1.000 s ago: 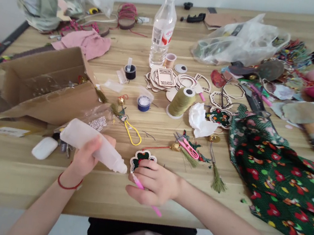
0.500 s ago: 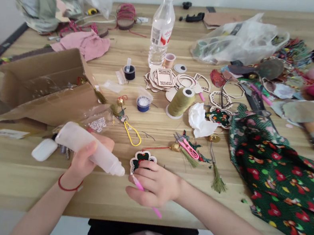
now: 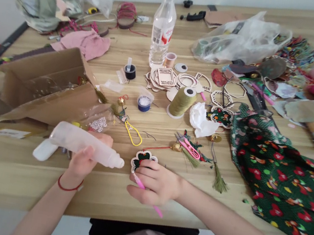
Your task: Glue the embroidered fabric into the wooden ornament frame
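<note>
The left grip (image 3: 84, 161) is closed around a white bottle (image 3: 79, 143), which lies nearly level with its nozzle pointing right, close to an ornament (image 3: 143, 158) on the desk (image 3: 12, 177). The right grip (image 3: 157, 182) rests fingers on the ornament's near edge and holds a pink stick (image 3: 158, 211). Beyond lie scissors (image 3: 189, 147), a spool (image 3: 181, 101), a box (image 3: 47, 86) and floral cloth (image 3: 280, 175).

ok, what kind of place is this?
Probably a handicraft worktable, home or small workshop. Cut wooden frames, a thread spool and floral fabric crowd the wooden table; the left hand grips a squeeze bottle, the right hand a pink stick and touches a small fabric ornament.
</note>
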{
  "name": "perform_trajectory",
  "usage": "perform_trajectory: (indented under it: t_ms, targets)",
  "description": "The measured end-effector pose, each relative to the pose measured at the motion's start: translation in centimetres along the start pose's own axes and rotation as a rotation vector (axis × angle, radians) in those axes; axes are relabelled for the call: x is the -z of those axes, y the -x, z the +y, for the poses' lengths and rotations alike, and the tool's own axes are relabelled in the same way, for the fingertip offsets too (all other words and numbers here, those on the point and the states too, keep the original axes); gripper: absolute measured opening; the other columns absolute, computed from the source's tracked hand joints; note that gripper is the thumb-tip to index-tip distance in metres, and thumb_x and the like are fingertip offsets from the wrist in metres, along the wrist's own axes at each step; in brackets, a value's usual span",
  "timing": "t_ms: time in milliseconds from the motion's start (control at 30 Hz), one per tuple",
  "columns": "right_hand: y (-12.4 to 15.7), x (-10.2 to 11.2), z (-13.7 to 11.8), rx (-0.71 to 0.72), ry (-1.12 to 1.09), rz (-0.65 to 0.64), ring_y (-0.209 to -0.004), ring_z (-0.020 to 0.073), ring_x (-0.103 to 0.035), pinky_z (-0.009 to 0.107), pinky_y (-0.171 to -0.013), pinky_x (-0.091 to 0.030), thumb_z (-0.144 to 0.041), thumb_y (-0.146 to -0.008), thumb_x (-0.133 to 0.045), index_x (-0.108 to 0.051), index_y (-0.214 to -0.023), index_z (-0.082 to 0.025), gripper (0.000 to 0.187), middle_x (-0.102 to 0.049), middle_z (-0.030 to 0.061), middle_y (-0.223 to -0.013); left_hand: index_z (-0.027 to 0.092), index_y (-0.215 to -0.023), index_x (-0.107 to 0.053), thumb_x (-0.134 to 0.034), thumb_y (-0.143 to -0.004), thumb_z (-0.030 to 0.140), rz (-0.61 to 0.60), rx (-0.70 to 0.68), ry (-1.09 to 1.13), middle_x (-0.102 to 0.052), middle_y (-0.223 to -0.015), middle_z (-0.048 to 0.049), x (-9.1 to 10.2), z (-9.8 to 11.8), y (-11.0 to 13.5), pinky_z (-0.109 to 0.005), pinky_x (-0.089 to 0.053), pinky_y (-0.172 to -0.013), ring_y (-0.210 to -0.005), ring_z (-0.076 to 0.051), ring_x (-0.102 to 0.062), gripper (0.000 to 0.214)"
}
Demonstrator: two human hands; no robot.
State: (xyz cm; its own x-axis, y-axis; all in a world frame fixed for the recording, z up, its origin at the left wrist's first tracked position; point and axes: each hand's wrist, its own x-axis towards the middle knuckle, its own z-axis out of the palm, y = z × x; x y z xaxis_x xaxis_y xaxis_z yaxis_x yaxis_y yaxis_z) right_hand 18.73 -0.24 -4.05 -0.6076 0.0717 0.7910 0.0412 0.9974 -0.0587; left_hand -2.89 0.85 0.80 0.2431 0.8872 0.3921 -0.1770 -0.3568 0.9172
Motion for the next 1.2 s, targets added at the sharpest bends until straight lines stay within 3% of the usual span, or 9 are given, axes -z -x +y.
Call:
perform_trajectory:
  t_ms: [200, 400, 1200]
  targets:
    - [0.12, -0.04, 0.00, -0.002, 0.022, -0.014, -0.072, 0.0137, -0.063, 0.032, -0.087, -0.052, -0.016, -0.092, -0.054, -0.063, -0.093, -0.017, 0.009, -0.067, 0.0015, -0.074, 0.021, -0.055, -0.063, -0.049, -0.090, 0.051, -0.007, 0.036, -0.028, -0.044, -0.039, -0.0008, -0.09, 0.19, -0.04, -0.031, -0.023, -0.038, -0.037, -0.013, -0.035, 0.048]
    - [0.02, -0.06, 0.12, 0.002, 0.017, -0.001, -0.072, 0.0142, -0.063, 0.032, -0.086, -0.052, -0.016, -0.092, -0.053, -0.063, -0.093, -0.017, 0.010, -0.066, 0.0011, -0.071, 0.021, -0.050, -0.057, -0.051, -0.086, 0.058, 0.036, 0.088, -0.058, -0.041, -0.040, 0.0001, -0.10, 0.10, 0.26, -0.030, -0.025, -0.039, -0.039, -0.012, -0.033, 0.052]
    - [0.46, -0.49, 0.19, 0.002, 0.042, -0.039, -0.073, 0.0132, -0.061, 0.033, -0.089, -0.050, -0.017, -0.093, -0.055, -0.064, -0.095, -0.018, 0.010, -0.065, 0.0014, -0.076, 0.021, -0.056, -0.060, -0.044, -0.092, 0.054, -0.046, -0.036, -0.089, -0.048, -0.043, -0.0008, -0.33, -0.06, -0.19, -0.031, -0.026, -0.040, -0.040, -0.014, -0.038, 0.052]
